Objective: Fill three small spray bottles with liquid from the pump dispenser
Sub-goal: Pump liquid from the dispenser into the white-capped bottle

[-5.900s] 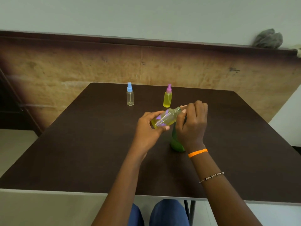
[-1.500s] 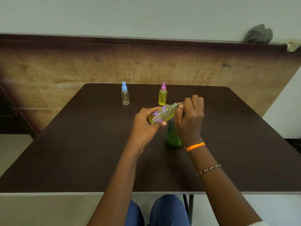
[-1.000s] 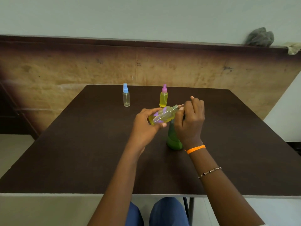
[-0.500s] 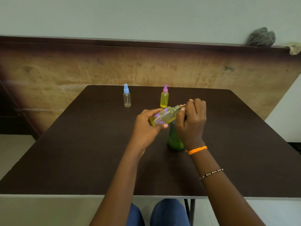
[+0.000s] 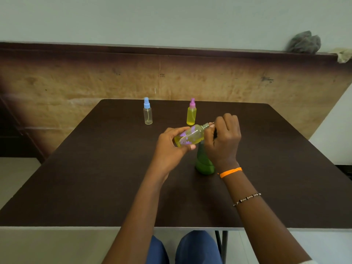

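Spray bottle (image 5: pixel 190 137), tilted and yellow with liquid, sits in the left hand (image 5: pixel 171 147), whose fingers curl round its body above the table (image 5: pixel 95 168). The right hand (image 5: pixel 223 141) grips the green pump dispenser (image 5: pixel 204 164) head at the bottle's neck. Best held steady, mouth snug under the nozzle, with short presses. No writing readable, only purple flower prints.

A plain, bare room, perhaps an office or classroom: a dark brown desk (image 5: pixel 95 178) against a pale wall (image 5: pixel 171 20) with worn wood panelling (image 5: pixel 95 80) and a tiled floor (image 5: pixel 15 172).
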